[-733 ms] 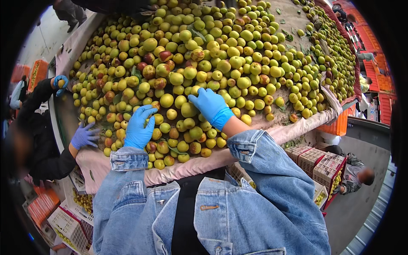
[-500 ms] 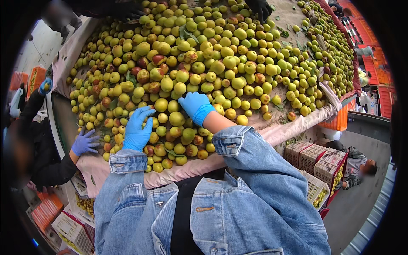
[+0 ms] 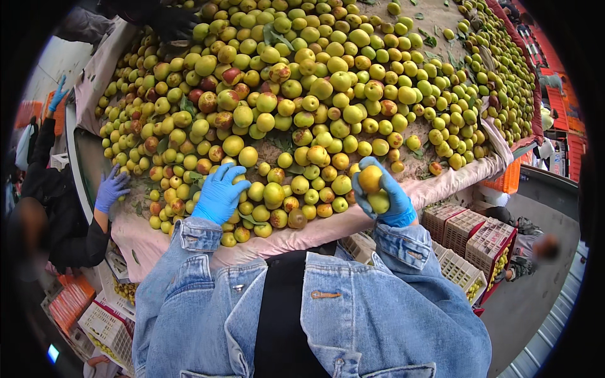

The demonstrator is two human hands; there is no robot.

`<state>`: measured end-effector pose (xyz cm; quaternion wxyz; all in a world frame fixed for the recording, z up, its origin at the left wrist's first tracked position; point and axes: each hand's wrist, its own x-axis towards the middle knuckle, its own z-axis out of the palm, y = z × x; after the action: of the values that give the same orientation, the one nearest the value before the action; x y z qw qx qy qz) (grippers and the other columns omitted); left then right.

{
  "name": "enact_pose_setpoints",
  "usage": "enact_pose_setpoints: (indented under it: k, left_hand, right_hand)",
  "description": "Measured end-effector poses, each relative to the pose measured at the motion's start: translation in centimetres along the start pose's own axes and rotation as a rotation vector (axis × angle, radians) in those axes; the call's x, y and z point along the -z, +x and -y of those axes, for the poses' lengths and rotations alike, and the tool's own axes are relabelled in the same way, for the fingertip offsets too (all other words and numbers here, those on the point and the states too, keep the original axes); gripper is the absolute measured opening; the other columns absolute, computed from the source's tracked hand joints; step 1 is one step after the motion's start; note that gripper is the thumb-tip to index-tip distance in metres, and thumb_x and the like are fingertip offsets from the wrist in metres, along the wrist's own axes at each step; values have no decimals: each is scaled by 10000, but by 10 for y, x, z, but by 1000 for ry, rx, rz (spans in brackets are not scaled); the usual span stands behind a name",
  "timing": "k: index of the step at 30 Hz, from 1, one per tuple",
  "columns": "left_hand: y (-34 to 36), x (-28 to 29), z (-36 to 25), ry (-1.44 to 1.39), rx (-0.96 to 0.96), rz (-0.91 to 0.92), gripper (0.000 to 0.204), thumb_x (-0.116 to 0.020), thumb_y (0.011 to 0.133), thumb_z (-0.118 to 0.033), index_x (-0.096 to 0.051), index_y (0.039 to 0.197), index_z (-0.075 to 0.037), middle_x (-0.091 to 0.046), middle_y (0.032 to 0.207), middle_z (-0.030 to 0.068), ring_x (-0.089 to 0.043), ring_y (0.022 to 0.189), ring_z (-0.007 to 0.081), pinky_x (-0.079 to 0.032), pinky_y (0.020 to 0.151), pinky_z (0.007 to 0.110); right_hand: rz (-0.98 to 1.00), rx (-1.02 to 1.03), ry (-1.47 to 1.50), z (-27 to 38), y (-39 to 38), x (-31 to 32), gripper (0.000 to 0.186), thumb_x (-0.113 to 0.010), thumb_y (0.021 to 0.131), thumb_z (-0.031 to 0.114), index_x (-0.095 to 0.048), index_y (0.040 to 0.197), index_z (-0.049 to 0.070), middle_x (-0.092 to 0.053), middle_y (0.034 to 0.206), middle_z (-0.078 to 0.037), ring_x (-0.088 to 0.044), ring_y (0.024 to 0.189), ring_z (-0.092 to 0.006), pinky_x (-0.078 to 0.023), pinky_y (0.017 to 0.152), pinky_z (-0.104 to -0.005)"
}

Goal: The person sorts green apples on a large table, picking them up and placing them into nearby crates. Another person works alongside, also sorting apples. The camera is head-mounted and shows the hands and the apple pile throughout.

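Observation:
A wide heap of yellow-green jujubes (image 3: pixel 252 120), some with red-brown patches, covers the sorting table in front of me. My left hand (image 3: pixel 219 194), in a blue glove, rests on the near part of the heap with its fingers apart and bent over the fruit, gripping none that I can see. At the table's near edge my right hand (image 3: pixel 396 198), gloved in blue too, is turned up and closed around two jujubes. One of them is an orange-yellow jujube (image 3: pixel 370 179); below it sits a greener jujube (image 3: pixel 379 202).
A pink cloth edge (image 3: pixel 435 186) borders the table. At the left, a co-worker's purple-gloved hand (image 3: pixel 112 190) touches the heap's side; another person's dark-gloved hand (image 3: pixel 175 24) is at the far side. Stacked crates (image 3: pixel 466 233) stand on the floor at the right.
My right hand has moved from the heap to the right and nearer, and now has two jujubes in it. The left hand has shifted slightly right. The co-worker's purple-gloved hand has moved a little left.

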<state>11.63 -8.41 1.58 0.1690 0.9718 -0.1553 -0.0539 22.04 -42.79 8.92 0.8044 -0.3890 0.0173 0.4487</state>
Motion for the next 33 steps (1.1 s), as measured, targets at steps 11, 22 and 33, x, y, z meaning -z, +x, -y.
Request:
enact_pose_setpoints:
  k: [11,22,33]
  left_hand:
    - [-45,20,32,-252,534,-345,408,-618,773,-81,-568,1175,-133,-497,1143,119,-511,1016,306,-433,894,380]
    - [7,-17,-13,54,124,-17,203,-630,717,-145,-606,917,-117,-539,1025,63,-513,966,264,-402,791,393]
    - [23,-12,-94,-204,-259,250,178,-603,767,-238,-605,914,-139,-538,834,47,-549,803,247,-440,680,375]
  right_hand:
    - [-492,139,-199,31,-42,9,406,-565,878,302,-423,1221,138,-556,1003,-154,-549,576,-170,-430,383,-245]
    - [-544,121,-277,6,-48,12,433,-513,910,268,-373,1283,97,-570,1015,-173,-569,595,-155,-446,394,-239]
    - [-529,171,-119,13,-56,33,474,-564,888,231,-340,1299,151,-556,1012,-148,-586,620,-155,-455,404,-228]
